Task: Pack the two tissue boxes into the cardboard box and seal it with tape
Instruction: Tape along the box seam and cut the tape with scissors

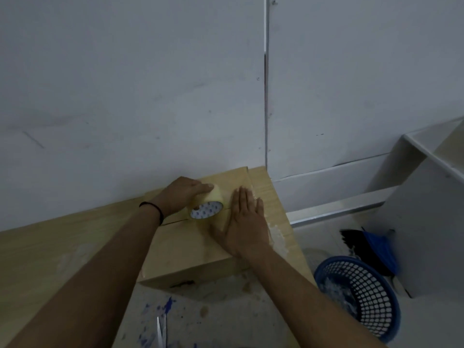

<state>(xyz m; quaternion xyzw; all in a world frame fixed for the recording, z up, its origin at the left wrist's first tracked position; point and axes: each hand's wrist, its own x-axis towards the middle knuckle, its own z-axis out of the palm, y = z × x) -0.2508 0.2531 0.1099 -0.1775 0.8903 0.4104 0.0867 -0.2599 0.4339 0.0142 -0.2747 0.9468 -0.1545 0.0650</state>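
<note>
The cardboard box (190, 249) is stood on the wooden table (62, 247) against the wall with its flaps shut, so the tissue boxes, which cannot be seen, are judged to be already inside. The tape roll (206, 205) is gripped by the curled fingers of the left hand (179, 194) and kept on the centre seam, apparently so that tape can be drawn along it. The right hand (244, 224) is laid flat with fingers straight and close together, holding nothing, seemingly to press the flaps and tape end down.
</note>
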